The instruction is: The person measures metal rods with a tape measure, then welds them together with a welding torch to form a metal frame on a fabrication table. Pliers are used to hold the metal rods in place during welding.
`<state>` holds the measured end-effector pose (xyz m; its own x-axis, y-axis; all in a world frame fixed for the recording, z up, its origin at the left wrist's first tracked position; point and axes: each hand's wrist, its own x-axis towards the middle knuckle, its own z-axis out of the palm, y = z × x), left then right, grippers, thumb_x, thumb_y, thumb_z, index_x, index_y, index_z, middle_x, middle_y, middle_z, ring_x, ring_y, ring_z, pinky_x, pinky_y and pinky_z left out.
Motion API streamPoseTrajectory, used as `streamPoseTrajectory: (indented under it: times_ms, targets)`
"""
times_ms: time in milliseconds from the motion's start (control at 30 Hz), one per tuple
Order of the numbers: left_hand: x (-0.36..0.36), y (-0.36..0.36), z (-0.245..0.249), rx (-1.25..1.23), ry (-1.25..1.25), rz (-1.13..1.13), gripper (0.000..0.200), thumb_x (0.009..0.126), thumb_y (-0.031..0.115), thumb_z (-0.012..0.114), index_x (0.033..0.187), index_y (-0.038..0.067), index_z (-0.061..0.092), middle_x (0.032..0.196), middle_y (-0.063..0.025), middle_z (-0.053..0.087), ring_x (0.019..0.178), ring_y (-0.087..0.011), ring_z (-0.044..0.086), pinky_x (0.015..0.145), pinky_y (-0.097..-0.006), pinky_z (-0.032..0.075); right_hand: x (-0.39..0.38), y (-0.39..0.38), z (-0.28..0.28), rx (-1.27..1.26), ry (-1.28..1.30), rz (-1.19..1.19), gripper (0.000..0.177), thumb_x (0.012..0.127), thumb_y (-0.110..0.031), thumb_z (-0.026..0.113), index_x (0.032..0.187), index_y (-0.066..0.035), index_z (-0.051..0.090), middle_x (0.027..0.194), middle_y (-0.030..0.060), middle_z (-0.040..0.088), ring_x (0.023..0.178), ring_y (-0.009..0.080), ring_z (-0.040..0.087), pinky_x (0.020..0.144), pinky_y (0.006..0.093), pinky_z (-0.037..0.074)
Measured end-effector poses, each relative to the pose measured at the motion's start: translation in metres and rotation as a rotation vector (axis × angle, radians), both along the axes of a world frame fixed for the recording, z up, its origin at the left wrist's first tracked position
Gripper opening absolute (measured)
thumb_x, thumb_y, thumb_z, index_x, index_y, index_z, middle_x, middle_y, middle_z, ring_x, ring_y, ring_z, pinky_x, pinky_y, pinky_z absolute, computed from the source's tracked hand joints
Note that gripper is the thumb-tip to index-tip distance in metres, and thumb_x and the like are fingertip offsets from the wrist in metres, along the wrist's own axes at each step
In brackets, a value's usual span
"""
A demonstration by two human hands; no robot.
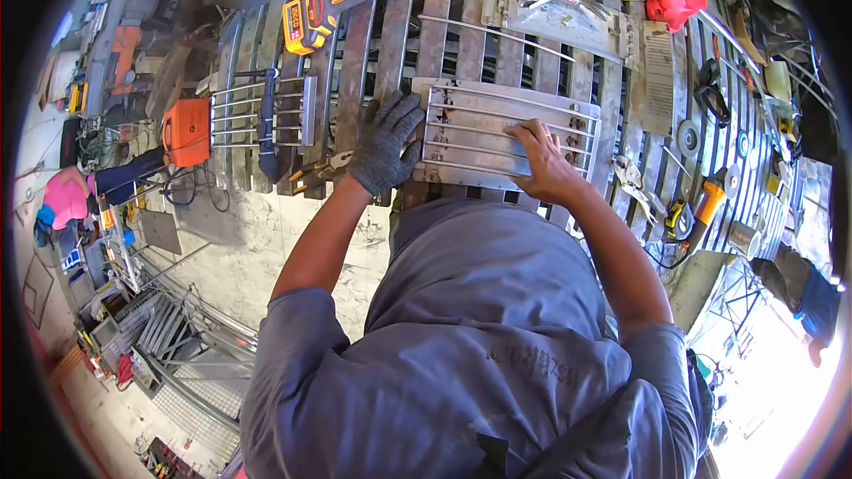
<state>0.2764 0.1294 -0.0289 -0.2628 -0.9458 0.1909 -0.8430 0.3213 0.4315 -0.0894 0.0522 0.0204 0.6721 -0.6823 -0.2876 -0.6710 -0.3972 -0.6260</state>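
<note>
A flat metal plate (488,179) lies in front of me on the slatted table, with several thin metal rods (475,129) running lengthwise over it as a grille. My left hand (388,144), in a dark grey knitted glove, lies flat at the plate's left end with its fingers stretched out. Bare, my right hand (550,166) reaches over the right half of the plate. Its bent fingers are on one of the middle rods, while the thumb lies lower, over the plate. The undersides of its fingers are hidden.
Left of the plate are a second barred metal grille (308,111), pliers (324,168) and an orange case (186,131). A yellow cordless power tool (311,22) lies beyond. An angle grinder (710,200) and tape measure (679,217) lie right. Another person (67,200) is far left.
</note>
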Motion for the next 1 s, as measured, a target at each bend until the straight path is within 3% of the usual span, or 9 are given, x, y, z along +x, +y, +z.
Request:
streamPoseTrajectory:
  times_ms: [333,433,567,633,767,800,833,867,1000]
  targets:
    - [0.001,-0.001,0.006,0.023,-0.027,-0.038,0.060,0.091,0.026,0.079,0.148,0.010,0.066,0.167,-0.0138,0.057,0.160,-0.0402,0.045,0.133,-0.0651,0.028,-0.007,-0.005,0.001,0.006,0.004,-0.002,0.087,0.080,-0.009,0.086,0.160,-0.005,0.051,0.154,0.0195,0.049,0.153,0.0420,0.047,0.129,0.0575,0.035]
    - [-0.003,-0.002,0.011,0.031,0.004,-0.044,0.059,0.090,0.018,0.077,0.147,0.009,0.064,0.168,-0.0175,0.054,0.160,-0.0440,0.044,0.133,-0.0620,0.031,-0.008,0.001,-0.002,-0.083,-0.013,0.024,0.086,0.082,-0.010,0.087,0.159,-0.005,0.052,0.155,0.0189,0.050,0.153,0.0402,0.047,0.129,0.0571,0.034]
    - [-0.007,-0.006,0.006,0.009,-0.036,-0.041,0.064,0.088,0.027,0.081,0.147,0.011,0.063,0.169,-0.0159,0.053,0.159,-0.0417,0.046,0.133,-0.0644,0.027,-0.009,0.015,-0.005,-0.290,0.054,0.048,0.084,0.084,-0.013,0.083,0.161,-0.004,0.052,0.156,0.0188,0.052,0.151,0.0374,0.050,0.125,0.0594,0.035]
    - [-0.003,-0.009,0.003,0.024,-0.031,-0.060,0.064,0.087,0.026,0.081,0.146,0.011,0.062,0.172,-0.0181,0.050,0.158,-0.0434,0.047,0.133,-0.0638,0.027,-0.006,0.022,-0.015,-0.349,0.128,0.050,0.093,0.083,-0.026,0.094,0.163,-0.006,0.051,0.160,0.0159,0.051,0.155,0.0382,0.046,0.128,0.0628,0.032]
    - [-0.003,-0.026,0.017,0.110,0.025,-0.139,0.066,0.083,0.027,0.084,0.142,0.010,0.060,0.177,-0.0221,0.043,0.161,-0.0484,0.041,0.135,-0.0620,0.025,-0.009,0.041,-0.011,-0.265,0.004,0.024,0.079,0.091,-0.015,0.078,0.162,-0.001,0.049,0.165,0.0293,0.045,0.163,0.0471,0.038,0.128,0.0656,0.036]
    - [-0.004,-0.031,0.026,0.162,0.004,-0.153,0.067,0.082,0.028,0.085,0.142,0.010,0.059,0.178,-0.0231,0.041,0.161,-0.0498,0.039,0.136,-0.0615,0.024,-0.011,0.042,-0.031,-0.308,0.012,0.027,0.100,0.074,-0.026,0.099,0.160,-0.005,0.052,0.168,0.0298,0.040,0.167,0.0486,0.030,0.129,0.0686,0.033]
    - [-0.002,-0.034,0.032,0.214,-0.023,-0.157,0.068,0.081,0.028,0.086,0.141,0.010,0.058,0.179,-0.0242,0.039,0.162,-0.0511,0.038,0.137,-0.0609,0.023,-0.015,0.045,-0.033,-0.344,0.056,0.022,0.100,0.073,-0.026,0.099,0.160,-0.006,0.052,0.170,0.0295,0.039,0.167,0.0486,0.029,0.129,0.0687,0.032]
    - [0.003,-0.036,0.029,0.283,-0.085,-0.187,0.087,0.077,0.038,0.093,0.149,0.010,0.052,0.182,-0.0247,0.032,0.165,-0.0519,0.030,0.139,-0.0604,0.019,-0.017,0.046,-0.035,-0.379,0.086,0.025,0.101,0.073,-0.026,0.099,0.160,-0.006,0.053,0.171,0.0292,0.038,0.168,0.0487,0.029,0.130,0.0689,0.032]
    - [0.006,-0.035,0.043,0.364,-0.135,-0.221,0.117,0.065,0.054,0.101,0.158,0.011,0.043,0.186,-0.0233,0.020,0.169,-0.0513,0.022,0.140,-0.0615,0.014,-0.013,0.046,-0.022,-0.357,0.167,0.028,0.095,0.075,-0.026,0.099,0.158,-0.007,0.055,0.178,0.0270,0.033,0.171,0.0461,0.024,0.131,0.0693,0.029]
